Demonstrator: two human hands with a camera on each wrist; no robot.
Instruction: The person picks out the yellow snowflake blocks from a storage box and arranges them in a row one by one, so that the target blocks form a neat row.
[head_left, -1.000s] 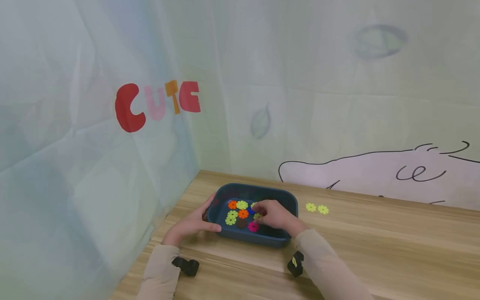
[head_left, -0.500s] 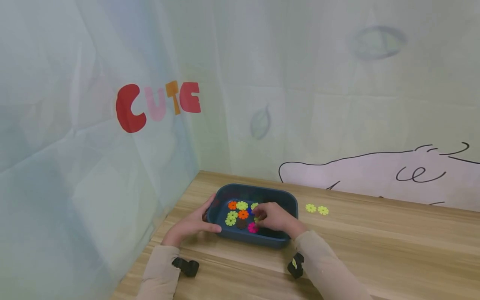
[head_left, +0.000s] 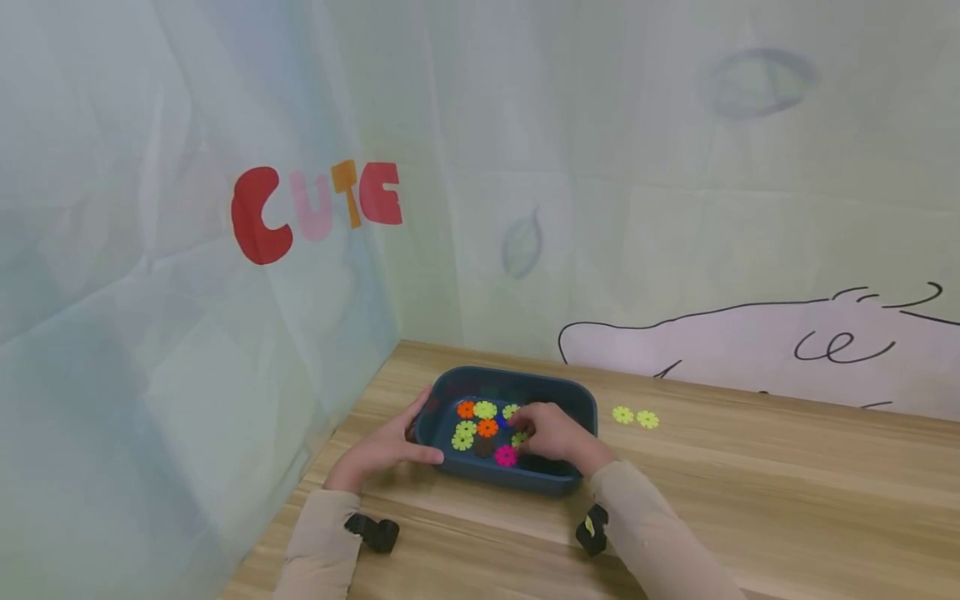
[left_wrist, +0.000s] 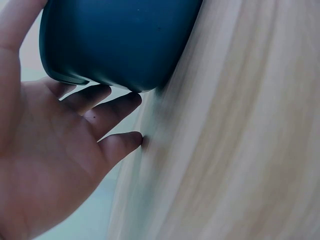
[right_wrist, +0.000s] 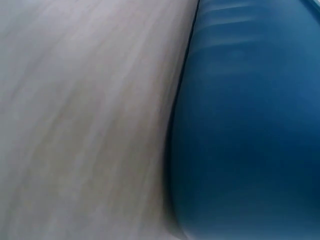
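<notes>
A dark blue plastic basin [head_left: 504, 478] stands on the wooden table, with several notched snowflake discs on its floor. Orange discs [head_left: 487, 427], yellow-green discs [head_left: 465, 428], a brown disc [head_left: 484, 447] and a pink disc [head_left: 506, 456] lie grouped to the left of my right hand [head_left: 553, 432]. That hand reaches in over the right wall, fingers bent, the tips at a blue disc [head_left: 503, 421] and a yellow-green one; I cannot tell whether it pinches either. My left hand [head_left: 382, 448] spans the basin's left end, extended fingers against the wall and thumb along the front [left_wrist: 60, 145].
Two more yellow-green discs [head_left: 635, 417] lie on the table [head_left: 787, 483] to the right of the basin. A printed cloth wall [head_left: 637, 250] rises behind the table, and another with the letters CUTE closes the left side.
My right fingertips shift slightly among the discs, and the pink disc shows more fully now, a touch nearer the front wall. The left hand and the basin stay in place.
</notes>
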